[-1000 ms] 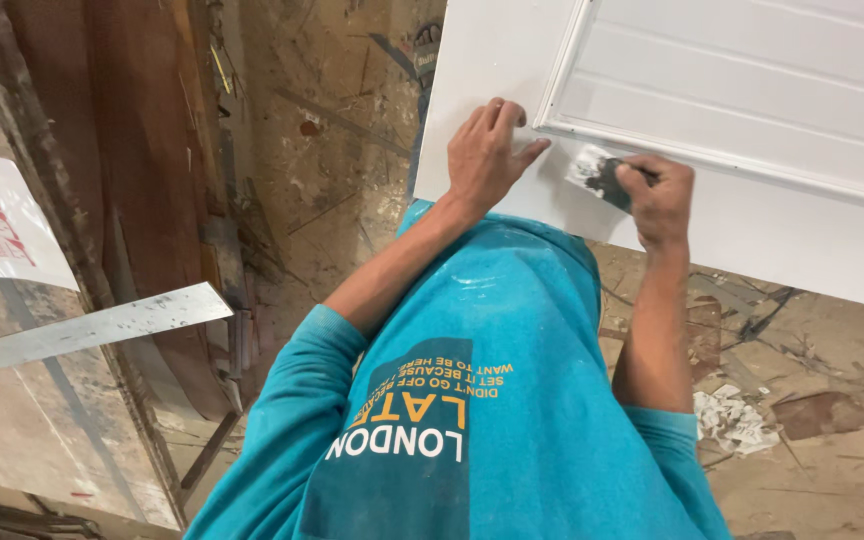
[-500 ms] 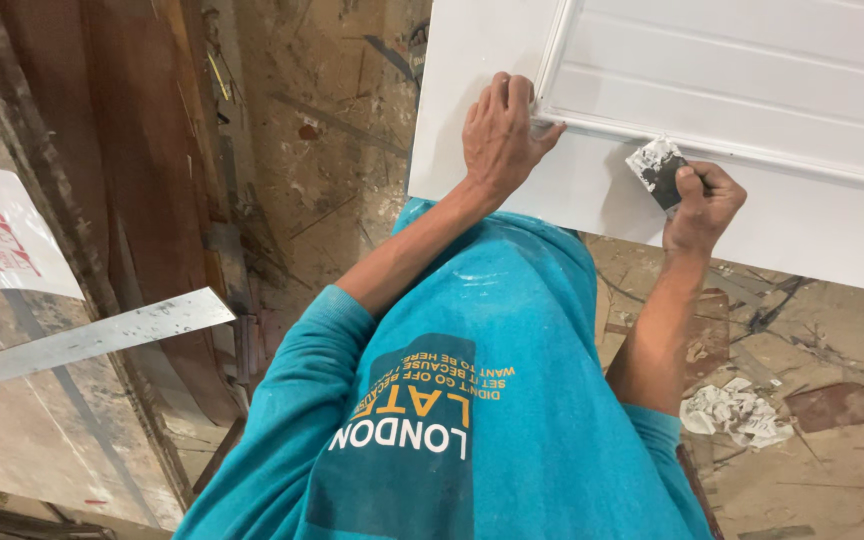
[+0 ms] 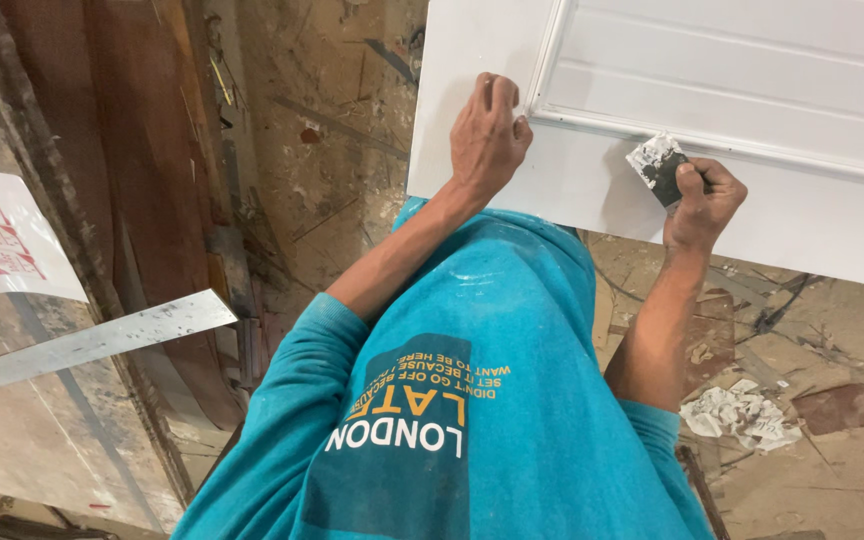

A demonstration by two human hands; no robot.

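Note:
A white panelled door lies flat in front of me. My left hand rests on its plain border near the corner of the raised moulding, fingers curled against the surface. My right hand grips a small dark scraper smeared with white filler. Its blade touches the door's border just below the moulding line. My teal shirt fills the lower middle of the view.
A long metal strip juts in from the left, below a white sheet with red marks. Dark wooden boards lean at the left. Crumpled paper and scraps lie on the dusty floor under the door's edge.
My right hand has slid the scraper to the right along the border below the moulding. My left hand has stayed pressed near the moulding's corner.

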